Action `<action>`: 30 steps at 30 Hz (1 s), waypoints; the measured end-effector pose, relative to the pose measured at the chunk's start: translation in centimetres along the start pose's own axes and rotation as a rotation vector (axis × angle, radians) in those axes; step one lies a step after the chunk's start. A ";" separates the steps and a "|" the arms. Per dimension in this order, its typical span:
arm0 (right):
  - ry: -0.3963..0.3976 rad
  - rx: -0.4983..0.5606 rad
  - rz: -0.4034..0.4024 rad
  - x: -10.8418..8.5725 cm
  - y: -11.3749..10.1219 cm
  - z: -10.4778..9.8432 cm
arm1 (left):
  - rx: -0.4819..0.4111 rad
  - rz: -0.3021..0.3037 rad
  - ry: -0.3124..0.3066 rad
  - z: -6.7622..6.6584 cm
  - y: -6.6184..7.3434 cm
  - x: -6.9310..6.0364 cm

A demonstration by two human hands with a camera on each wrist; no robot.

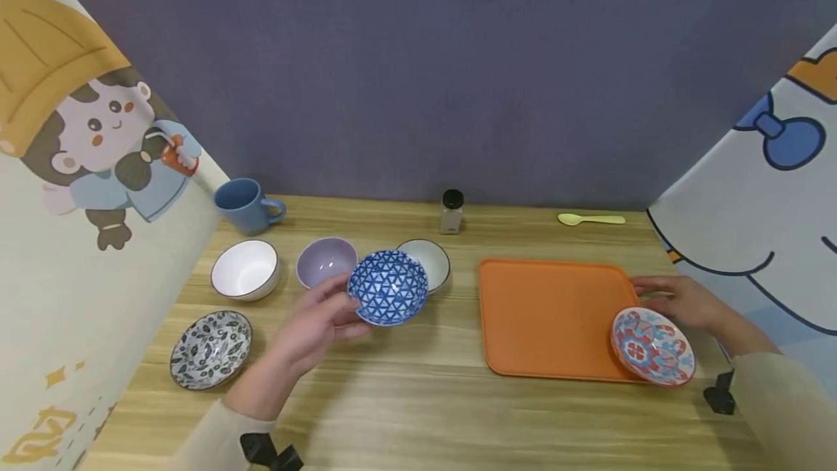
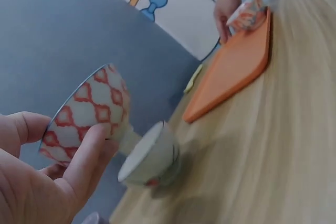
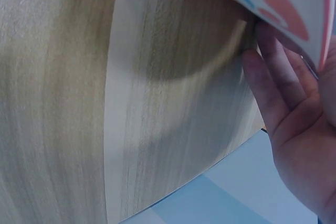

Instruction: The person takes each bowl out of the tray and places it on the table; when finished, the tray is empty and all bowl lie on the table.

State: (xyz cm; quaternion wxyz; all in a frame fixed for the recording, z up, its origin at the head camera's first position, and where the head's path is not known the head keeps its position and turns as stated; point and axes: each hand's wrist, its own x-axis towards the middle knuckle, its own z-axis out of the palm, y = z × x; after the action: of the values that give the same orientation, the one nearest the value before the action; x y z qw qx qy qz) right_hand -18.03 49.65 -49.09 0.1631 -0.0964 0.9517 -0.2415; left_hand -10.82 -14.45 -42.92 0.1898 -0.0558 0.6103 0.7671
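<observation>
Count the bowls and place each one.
6: blue triangle-patterned bowl in the left grip; pale bowl partly behind it; purple bowl to its left; white bowl by the blue mug; black floral bowl at front left; red-and-blue bowl at the right edge of the tray.

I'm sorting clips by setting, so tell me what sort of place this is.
Probably a staged tabletop set rather than a working kitchen: large cartoon panels and a plain dark wall close in a wooden table with bowls spread about it.
</observation>
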 end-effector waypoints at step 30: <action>0.007 -0.010 0.020 -0.1 -0.2 0.2 | -0.084 -0.049 0.373 -6.0 -5.6 -6.8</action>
State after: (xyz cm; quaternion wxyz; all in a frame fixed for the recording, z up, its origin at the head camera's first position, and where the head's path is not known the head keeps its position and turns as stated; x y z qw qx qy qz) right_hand -17.90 49.45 -49.14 0.1615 -0.0867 0.9545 -0.2352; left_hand -3.39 -20.70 -47.38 0.0892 -0.2198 0.6006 0.7635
